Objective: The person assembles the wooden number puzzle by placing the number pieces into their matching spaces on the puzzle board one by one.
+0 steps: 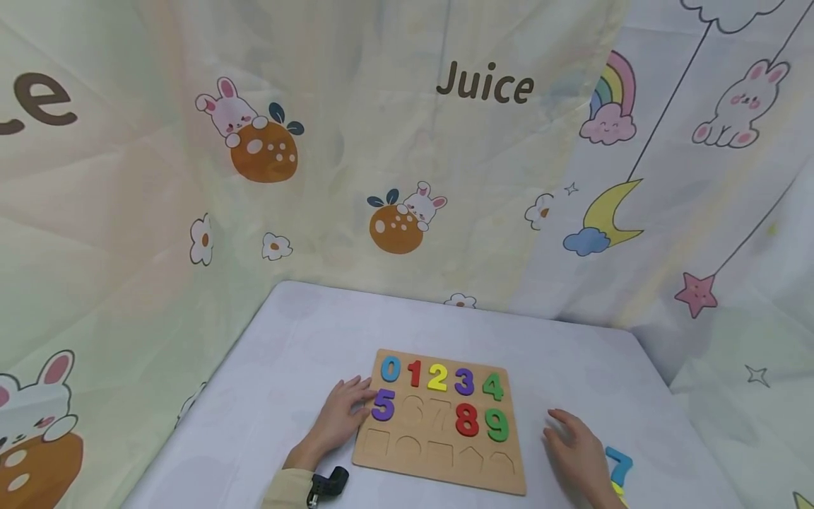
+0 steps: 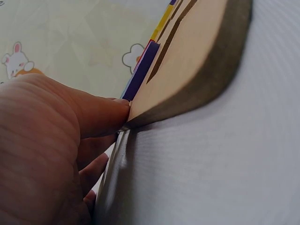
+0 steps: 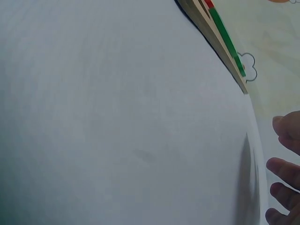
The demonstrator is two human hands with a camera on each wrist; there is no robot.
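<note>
A wooden number puzzle board (image 1: 432, 452) lies on the table, with colored numerals standing in its upper two rows. Between the purple 5 (image 1: 384, 405) and the red 8 (image 1: 467, 420), bare outlines of a 6 and a 7 show. My left hand (image 1: 340, 417) rests at the board's left edge beside the 5; its thumb (image 2: 110, 112) touches the edge. To the right of the board, my right hand (image 1: 575, 452) is held with loosely bent fingers and nothing in them. Beyond it lie a blue 7 (image 1: 619, 466) and a yellow piece (image 1: 617, 489), mostly hidden.
The board's bottom row has several shallow recesses. A white cloth covers the table (image 1: 305, 332). Printed curtains (image 1: 343, 233) hang close behind it and at both sides. A black wrist device (image 1: 329, 483) sits by the left sleeve (image 1: 287, 489).
</note>
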